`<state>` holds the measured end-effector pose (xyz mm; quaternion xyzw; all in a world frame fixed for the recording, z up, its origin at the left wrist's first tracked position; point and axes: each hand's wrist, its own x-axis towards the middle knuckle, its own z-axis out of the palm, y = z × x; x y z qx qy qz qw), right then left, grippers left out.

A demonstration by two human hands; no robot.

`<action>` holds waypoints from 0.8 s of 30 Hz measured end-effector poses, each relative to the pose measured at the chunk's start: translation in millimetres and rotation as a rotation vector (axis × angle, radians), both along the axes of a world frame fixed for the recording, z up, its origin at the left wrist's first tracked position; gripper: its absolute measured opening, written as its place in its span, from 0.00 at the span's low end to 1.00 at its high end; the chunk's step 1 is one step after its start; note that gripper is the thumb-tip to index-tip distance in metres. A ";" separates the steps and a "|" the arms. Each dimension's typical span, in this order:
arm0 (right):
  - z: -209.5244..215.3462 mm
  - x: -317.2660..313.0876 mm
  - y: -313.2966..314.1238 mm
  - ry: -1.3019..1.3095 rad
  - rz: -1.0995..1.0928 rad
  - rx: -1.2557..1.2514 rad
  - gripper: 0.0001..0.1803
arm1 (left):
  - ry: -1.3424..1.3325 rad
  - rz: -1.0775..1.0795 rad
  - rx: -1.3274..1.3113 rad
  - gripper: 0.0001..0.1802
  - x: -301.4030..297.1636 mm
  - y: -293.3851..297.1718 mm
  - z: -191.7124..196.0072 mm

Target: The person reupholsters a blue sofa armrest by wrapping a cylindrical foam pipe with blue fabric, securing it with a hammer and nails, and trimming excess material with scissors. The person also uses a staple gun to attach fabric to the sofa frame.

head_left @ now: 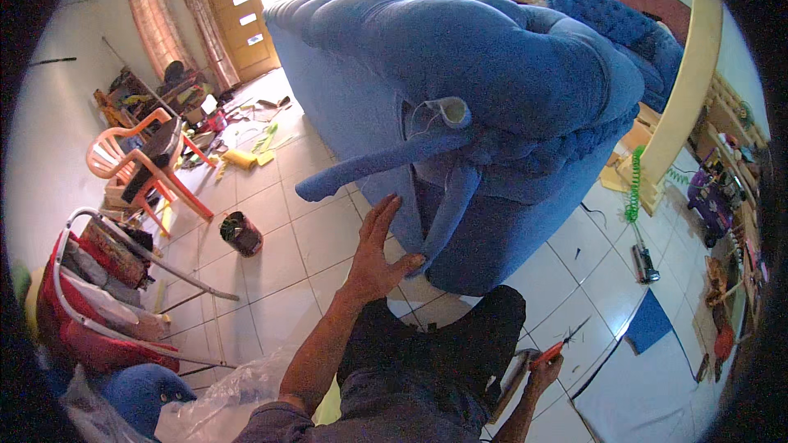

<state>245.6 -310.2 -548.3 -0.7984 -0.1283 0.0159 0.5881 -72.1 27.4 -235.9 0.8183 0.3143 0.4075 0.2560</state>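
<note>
Dark shirt (pixel 394 406) below; beyond, left fingers (pixel 379 226) spread wide, thumb (pixel 408 264) against a limp fabric strip (pixel 455 207) on the plush blue sofa (pixel 492 57); right fingers (pixel 542 369) clasp a slim, pointed, red-handled tool (pixel 547 353).

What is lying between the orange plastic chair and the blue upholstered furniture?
In the head view, a dark can, a yellow roll and yellow scraps are on the tiled floor there, left of the blue furniture.

Sofa (pixel 460 57) between chair (pixel 104 156) and bucket (pixel 246 242) on the left and hose-fed tool (pixel 645 264) on the right
</note>
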 end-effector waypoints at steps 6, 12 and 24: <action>145.8 -40.2 68.9 0.056 0.145 0.167 0.16 | 0.259 -0.256 -0.363 0.33 -6.6 -4.3 17.6; 225.4 -93.6 107.8 0.120 0.437 -0.019 0.24 | 0.272 0.084 0.011 0.19 -113.1 -5.5 109.7; 325.0 -243.7 244.2 -0.113 1.347 -0.158 0.44 | 0.210 -0.052 -0.076 0.23 -185.1 35.4 133.5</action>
